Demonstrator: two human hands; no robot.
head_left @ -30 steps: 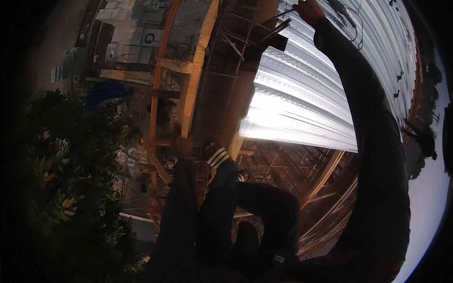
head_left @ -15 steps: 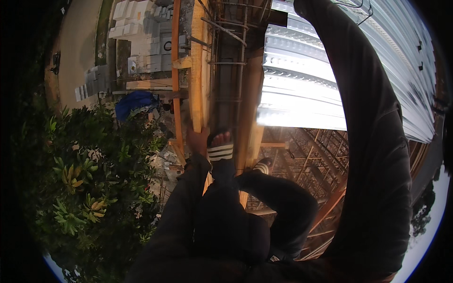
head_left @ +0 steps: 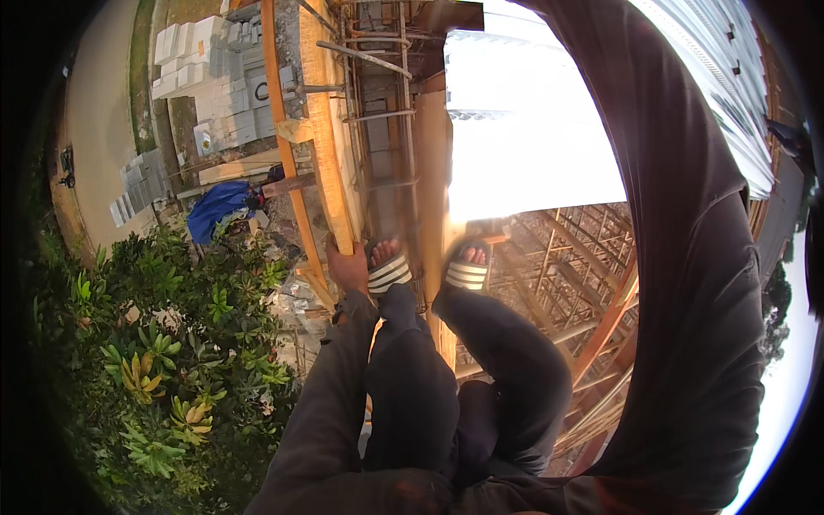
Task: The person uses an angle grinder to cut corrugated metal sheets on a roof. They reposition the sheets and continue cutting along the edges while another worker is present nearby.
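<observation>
My left hand (head_left: 348, 266) is closed around the edge of a long wooden beam (head_left: 333, 163), next to my left foot. My right arm (head_left: 687, 197) stretches up and forward across the right side. Its hand lies beyond the top edge of the view. My left foot, in a striped slide sandal (head_left: 389, 273), stands by the beam. The other striped sandal (head_left: 468, 273) is on or beside the formwork board (head_left: 436, 172) on the right. Between beam and board runs a deep channel with steel reinforcing bars (head_left: 407, 112).
Bright corrugated metal decking (head_left: 532, 129) lies to the right, with a drop to wooden props (head_left: 566, 266) below its near edge. Far below on the left are pale blocks (head_left: 197, 51), a blue tarp (head_left: 216, 210) and leafy trees (head_left: 172, 343). A slanting timber (head_left: 283, 112) runs outside the beam.
My right foot has moved forward onto or beside the right-hand board. My right arm reaches farther up, past the top edge. The view has shifted somewhat; my left hand stays on the beam.
</observation>
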